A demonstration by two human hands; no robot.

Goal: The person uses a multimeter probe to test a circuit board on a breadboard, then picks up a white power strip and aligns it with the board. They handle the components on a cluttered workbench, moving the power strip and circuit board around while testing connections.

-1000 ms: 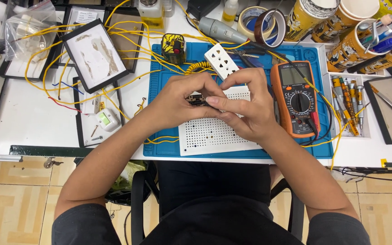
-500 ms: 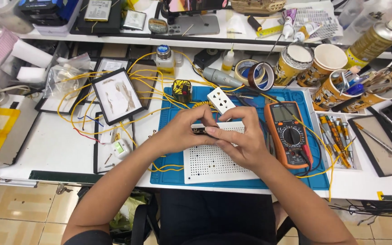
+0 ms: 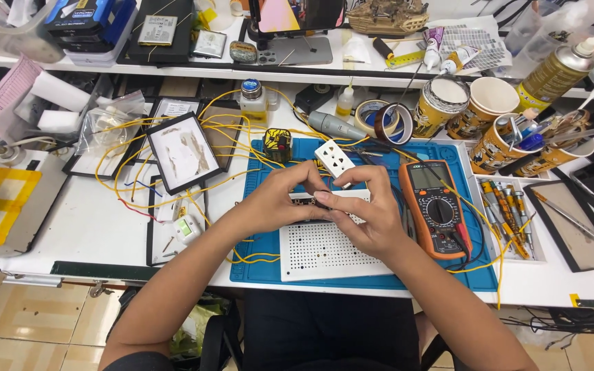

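Both hands (image 3: 331, 206) a little farther from the body, more shelf in view.

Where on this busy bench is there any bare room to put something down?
Bare white tabletop lies left of the blue mat, below the yellow wires. The perforated white board is free near its front edge. Crowded: the cups and the screwdriver tray beside the multimeter.

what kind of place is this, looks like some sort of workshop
Most likely an electronics repair or hobby bench. An orange multimeter lies on a blue work mat, yellow wires sprawl over the table, and a tray of small screwdrivers sits to the right.
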